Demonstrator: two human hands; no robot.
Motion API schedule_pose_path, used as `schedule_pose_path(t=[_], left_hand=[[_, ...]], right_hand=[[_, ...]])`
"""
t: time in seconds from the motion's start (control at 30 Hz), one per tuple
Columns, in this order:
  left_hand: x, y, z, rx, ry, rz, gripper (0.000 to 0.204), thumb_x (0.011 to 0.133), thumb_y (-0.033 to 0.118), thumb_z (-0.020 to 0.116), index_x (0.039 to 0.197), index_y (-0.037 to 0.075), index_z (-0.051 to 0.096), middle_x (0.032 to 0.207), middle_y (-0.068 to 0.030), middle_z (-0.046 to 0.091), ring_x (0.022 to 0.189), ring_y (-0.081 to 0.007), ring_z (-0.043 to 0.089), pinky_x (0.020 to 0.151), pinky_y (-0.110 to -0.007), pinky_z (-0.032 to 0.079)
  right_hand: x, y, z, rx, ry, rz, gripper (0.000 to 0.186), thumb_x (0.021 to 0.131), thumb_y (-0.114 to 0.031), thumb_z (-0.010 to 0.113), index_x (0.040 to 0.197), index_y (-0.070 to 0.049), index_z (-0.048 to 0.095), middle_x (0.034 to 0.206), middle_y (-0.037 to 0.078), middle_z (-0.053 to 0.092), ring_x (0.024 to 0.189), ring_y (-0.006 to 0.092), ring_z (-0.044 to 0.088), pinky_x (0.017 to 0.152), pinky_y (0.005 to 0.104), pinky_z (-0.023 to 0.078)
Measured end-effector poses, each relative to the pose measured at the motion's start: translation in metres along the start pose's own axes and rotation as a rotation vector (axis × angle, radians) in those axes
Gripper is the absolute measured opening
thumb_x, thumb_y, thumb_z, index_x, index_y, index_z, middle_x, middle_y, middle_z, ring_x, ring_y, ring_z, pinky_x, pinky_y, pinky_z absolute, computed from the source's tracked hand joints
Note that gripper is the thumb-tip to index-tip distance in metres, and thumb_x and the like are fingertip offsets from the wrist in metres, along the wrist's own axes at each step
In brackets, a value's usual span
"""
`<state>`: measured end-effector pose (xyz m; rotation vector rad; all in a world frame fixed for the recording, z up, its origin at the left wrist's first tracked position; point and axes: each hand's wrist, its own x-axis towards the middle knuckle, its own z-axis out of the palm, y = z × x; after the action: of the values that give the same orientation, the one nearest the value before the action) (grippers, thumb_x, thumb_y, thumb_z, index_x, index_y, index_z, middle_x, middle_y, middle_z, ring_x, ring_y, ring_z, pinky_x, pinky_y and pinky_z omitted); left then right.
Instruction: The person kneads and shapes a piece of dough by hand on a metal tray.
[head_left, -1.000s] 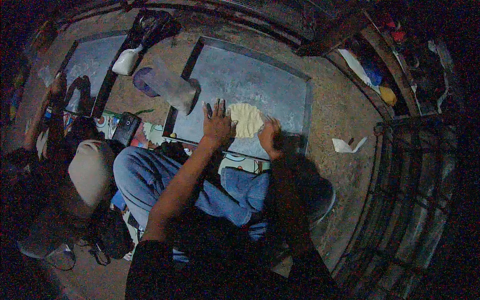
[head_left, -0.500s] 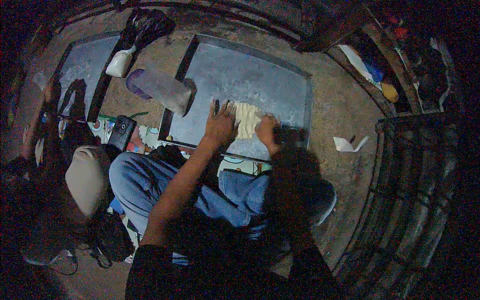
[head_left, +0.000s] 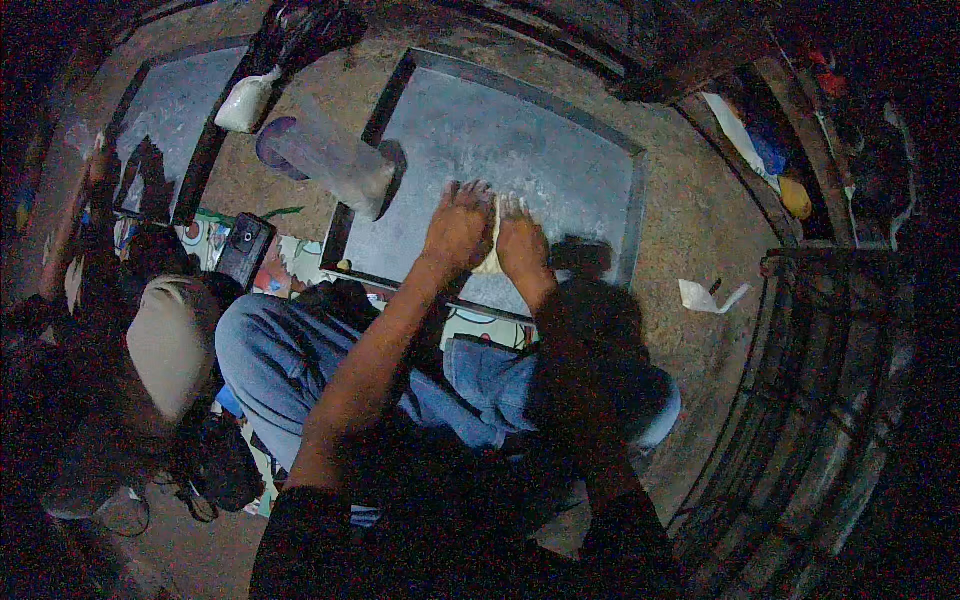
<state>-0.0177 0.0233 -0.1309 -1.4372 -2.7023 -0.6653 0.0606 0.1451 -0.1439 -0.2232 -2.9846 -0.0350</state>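
Note:
My hands are side by side over pale dough [head_left: 491, 258] on a shallow grey metal tray [head_left: 560, 125] dusted with flour. Most of the dough is hidden; a narrow strip shows between the hands and below them. My left hand [head_left: 460, 228] presses on its left part, fingers bent over it with floury tips pointing away from me. My right hand [head_left: 521, 240] closes over the right part in the same way. Left of the tray's middle stands a tall clear plastic container [head_left: 345, 172] with a purple rim and some pale contents, overlapping the tray's edge.
A second grey tray [head_left: 200, 85] lies at the far left, beside a bag of white powder [head_left: 243, 104]. A dark phone [head_left: 246, 245] rests near another person's beige knee [head_left: 165, 335]. A white scrap [head_left: 712, 297] lies right of the tray. Dark slatted furniture [head_left: 830, 370] lines the right.
Both hands have come together over the dough, which lay flat and broad between them before and is now mostly covered. The view has shifted slightly.

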Motion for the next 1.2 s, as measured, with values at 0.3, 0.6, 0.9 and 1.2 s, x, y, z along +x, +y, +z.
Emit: schedule_pose_path(t=[0.3, 0.6, 0.9, 1.2], left_hand=[[0.007, 0.018, 0.001, 0.054, -0.176, -0.061, 0.053, 0.090, 0.028, 0.036, 0.134, -0.001, 0.037, 0.143, -0.0150, 0.034, 0.134, -0.0269, 0.030, 0.113, -0.041, 0.018], [0.010, 0.001, 0.018, 0.226, -0.242, -0.039, 0.054, 0.091, 0.034, 0.033, 0.139, 0.010, 0.033, 0.149, -0.0055, 0.027, 0.137, -0.0214, 0.024, 0.111, -0.053, 0.011], [-0.023, 0.016, -0.034, 0.146, -0.276, 0.184, 0.063, 0.089, 0.041, 0.042, 0.140, 0.005, 0.032, 0.147, -0.0137, 0.029, 0.136, -0.0285, 0.026, 0.112, -0.048, 0.016], [-0.038, 0.023, -0.008, 0.207, -0.261, 0.122, 0.039, 0.080, 0.032, 0.056, 0.112, 0.011, 0.061, 0.137, -0.0123, 0.043, 0.132, -0.0300, 0.033, 0.110, -0.050, 0.018]], right_hand=[[0.012, 0.052, -0.013, 0.676, -0.095, 0.267, 0.043, 0.074, 0.001, 0.046, 0.114, -0.002, 0.061, 0.098, 0.020, 0.065, 0.092, 0.0370, 0.060, 0.084, 0.0390, 0.048], [-0.038, -0.012, -0.011, 0.250, 0.078, 0.122, 0.031, 0.076, -0.005, 0.052, 0.104, 0.001, 0.063, 0.110, 0.020, 0.061, 0.112, 0.0363, 0.052, 0.095, 0.0438, 0.040], [-0.019, -0.005, -0.038, 0.005, -0.119, 0.035, 0.022, 0.079, -0.015, 0.054, 0.094, -0.002, 0.063, 0.109, 0.018, 0.058, 0.110, 0.0356, 0.051, 0.090, 0.0475, 0.043], [-0.010, 0.031, -0.009, 0.436, -0.229, -0.112, 0.056, 0.076, -0.006, 0.048, 0.132, -0.004, 0.043, 0.133, 0.022, 0.045, 0.121, 0.0401, 0.044, 0.101, 0.0474, 0.036]])
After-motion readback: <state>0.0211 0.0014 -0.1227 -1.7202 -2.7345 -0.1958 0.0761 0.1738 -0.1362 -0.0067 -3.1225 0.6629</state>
